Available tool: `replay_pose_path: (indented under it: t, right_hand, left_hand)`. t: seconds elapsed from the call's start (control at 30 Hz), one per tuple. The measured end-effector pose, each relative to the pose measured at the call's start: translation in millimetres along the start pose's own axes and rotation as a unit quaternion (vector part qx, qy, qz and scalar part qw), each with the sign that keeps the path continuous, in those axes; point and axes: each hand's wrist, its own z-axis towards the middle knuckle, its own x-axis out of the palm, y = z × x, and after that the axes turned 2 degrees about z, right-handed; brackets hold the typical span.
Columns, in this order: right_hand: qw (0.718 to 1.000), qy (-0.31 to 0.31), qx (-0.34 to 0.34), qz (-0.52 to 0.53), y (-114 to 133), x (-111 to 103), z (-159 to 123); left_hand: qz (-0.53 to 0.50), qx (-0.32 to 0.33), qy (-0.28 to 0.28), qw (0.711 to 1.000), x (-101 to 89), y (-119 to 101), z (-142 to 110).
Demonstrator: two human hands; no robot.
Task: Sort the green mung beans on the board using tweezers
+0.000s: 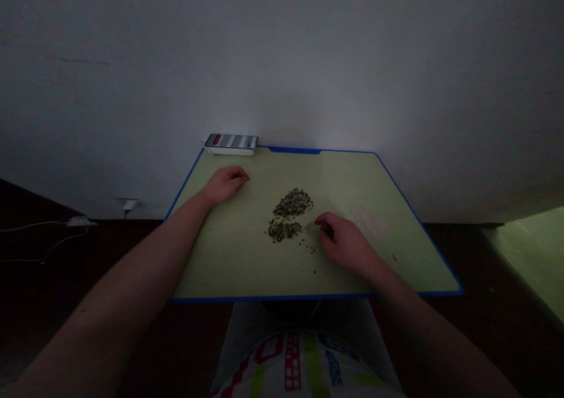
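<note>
A pile of small dark green beans lies in the middle of a pale green table with a blue edge. My right hand rests just right of the pile, its fingers curled and pinched at the pile's edge on something too small to name. A patch of pale grains lies further right, beyond that hand. My left hand lies on the table at the far left, fingers loosely curled under, apart from the beans.
A phone sits on a white box at the table's far left corner, against the wall. A second green surface shows at the right. Cables and a plug lie on the dark floor at left.
</note>
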Motion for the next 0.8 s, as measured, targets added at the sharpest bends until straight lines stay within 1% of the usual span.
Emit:
replay_pose_path:
  t: [0.13,0.27,0.53,0.6,0.7,0.8]
  right_hand:
    - [1.000,0.010,-0.003,-0.012,3.9,2.6,2.0]
    - [1.000,0.004,0.002,-0.029,5.3,3.6,3.1]
    - [0.997,-0.045,0.047,-0.050,-4.5,-1.0,2.4]
    - [0.997,-0.042,0.047,-0.040,-5.2,-1.9,1.6]
    - [0.999,-0.027,0.029,-0.015,-2.0,-1.4,1.1]
    - [0.999,-0.018,0.025,-0.019,4.1,0.3,3.2]
  left_hand:
    - [0.015,0.000,-0.007,1.000,-0.3,0.3,-0.4]
    - [0.005,-0.002,-0.004,1.000,0.3,1.0,-0.4]
    - [0.004,0.006,-0.005,1.000,1.0,4.6,1.3]
    - [0.003,0.010,-0.005,1.000,1.6,6.4,2.1]
    - [0.000,0.009,-0.006,1.000,2.1,7.0,2.3]
    - [0.000,0.006,-0.009,1.000,1.9,5.8,1.5]
